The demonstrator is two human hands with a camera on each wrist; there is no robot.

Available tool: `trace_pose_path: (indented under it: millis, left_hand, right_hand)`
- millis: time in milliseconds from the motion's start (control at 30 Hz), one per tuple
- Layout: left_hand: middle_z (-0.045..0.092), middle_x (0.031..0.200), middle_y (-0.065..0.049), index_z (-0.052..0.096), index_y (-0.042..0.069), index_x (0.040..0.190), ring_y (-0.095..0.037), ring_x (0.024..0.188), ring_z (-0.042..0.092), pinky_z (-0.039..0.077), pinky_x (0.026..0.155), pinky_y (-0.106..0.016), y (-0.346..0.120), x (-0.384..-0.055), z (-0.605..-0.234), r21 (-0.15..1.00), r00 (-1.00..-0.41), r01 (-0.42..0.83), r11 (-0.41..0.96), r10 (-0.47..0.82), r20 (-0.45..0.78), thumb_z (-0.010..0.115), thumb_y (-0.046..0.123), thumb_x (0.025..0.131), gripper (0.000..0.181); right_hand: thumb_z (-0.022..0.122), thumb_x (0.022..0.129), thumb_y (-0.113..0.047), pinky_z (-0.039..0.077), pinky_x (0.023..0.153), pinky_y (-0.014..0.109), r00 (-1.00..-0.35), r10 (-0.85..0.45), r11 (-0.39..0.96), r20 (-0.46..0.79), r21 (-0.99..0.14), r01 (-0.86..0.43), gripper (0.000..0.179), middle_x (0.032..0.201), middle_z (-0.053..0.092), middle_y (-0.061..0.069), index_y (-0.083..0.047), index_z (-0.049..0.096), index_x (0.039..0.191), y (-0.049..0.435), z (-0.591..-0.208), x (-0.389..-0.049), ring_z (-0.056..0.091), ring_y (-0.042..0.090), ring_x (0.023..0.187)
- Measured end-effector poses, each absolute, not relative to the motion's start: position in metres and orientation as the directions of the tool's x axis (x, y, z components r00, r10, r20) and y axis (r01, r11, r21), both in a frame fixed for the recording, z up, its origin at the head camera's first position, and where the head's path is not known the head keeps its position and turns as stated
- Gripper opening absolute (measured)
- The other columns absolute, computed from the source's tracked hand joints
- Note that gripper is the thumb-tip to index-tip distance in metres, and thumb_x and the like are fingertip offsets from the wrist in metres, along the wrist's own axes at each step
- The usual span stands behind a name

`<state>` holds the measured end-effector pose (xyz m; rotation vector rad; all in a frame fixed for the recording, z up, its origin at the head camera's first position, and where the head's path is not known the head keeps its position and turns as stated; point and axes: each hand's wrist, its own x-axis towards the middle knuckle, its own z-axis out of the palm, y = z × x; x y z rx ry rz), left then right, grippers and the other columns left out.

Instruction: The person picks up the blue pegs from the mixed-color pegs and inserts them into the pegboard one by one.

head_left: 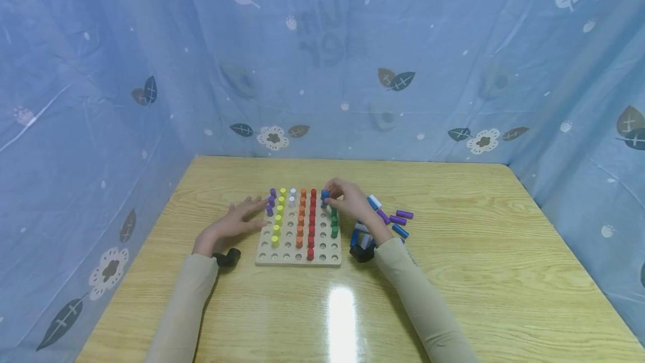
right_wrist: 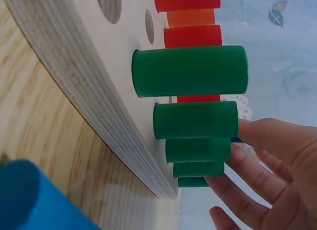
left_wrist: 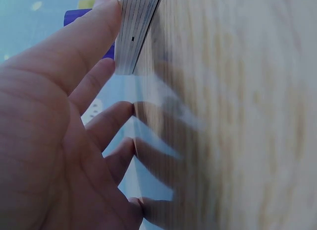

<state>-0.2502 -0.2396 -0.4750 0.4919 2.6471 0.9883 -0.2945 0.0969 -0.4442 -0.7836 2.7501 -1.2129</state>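
Lying at the left edge of the wooden pegboard (head_left: pixel 279 262), the left hand (head_left: pixel 234 224) has its fingers spread and nearly straight, and it grips no peg. Beside it, at the far left of the board, stand purple pegs (head_left: pixel 271 201); then, going right, come columns of yellow pegs (head_left: pixel 278 221), white pegs (head_left: pixel 291 202), orange pegs (head_left: pixel 300 220) and red pegs (head_left: pixel 312 220). Next, at the far end of the column between red and green, the right hand (head_left: pixel 353 201) pinches a blue peg (head_left: pixel 325 194) between thumb and curled fingers. Green pegs (head_left: pixel 334 221) stand in the last column, just beside this hand, and loose pegs (head_left: pixel 397 220) lie on the tabletop (head_left: pixel 453 273) to the right.

On the left, I judge that a careless push of the left hand could shift the board or tilt a purple peg. At the blue peg, a loose pinch or a poor angle could make it miss its hole, and the fingers could knock the near green pegs. On the right, the sleeve may roll some loose pegs away.

Whether the left thumb truly presses the board is not clear to me. The right fingers hide the foot of the blue peg and its hole, and the right wrist view shows only a sliver of blue behind the green pegs. Some loose pegs are partly covered by the right forearm.
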Motion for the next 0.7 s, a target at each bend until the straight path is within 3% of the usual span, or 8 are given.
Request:
trace_pose_path:
  millis: [400,700]
  left_hand:
    - [0.012,0.156,-0.009,0.027,0.029,0.146,-0.032,0.143,-0.004,-0.016,0.109,-0.058,-0.2372,-0.248,-0.4758,0.673,-0.912,0.208,0.71,0.39,-0.129,0.057,0.047,0.088,0.068]
    - [0.012,0.156,-0.008,0.026,0.03,0.147,-0.031,0.143,-0.005,-0.016,0.109,-0.058,-0.2356,-0.2455,-0.4775,0.668,-0.914,0.205,0.715,0.383,-0.13,0.056,0.047,0.088,0.068]
  right_hand:
    - [0.066,0.087,-0.019,0.051,0.083,0.039,-0.891,-0.447,0.635,0.084,-0.672,-0.381,0.019,0.099,0.067,0.0,-0.017,0.059,0.104,0.0918,-0.447,-0.2913,0.062,0.018,0.096]
    - [0.067,0.086,-0.019,0.051,0.084,0.04,-0.883,-0.46,0.632,0.092,-0.665,-0.398,0.017,0.098,0.067,0.0,-0.018,0.06,0.102,0.0919,-0.4519,-0.2921,0.062,0.019,0.096]
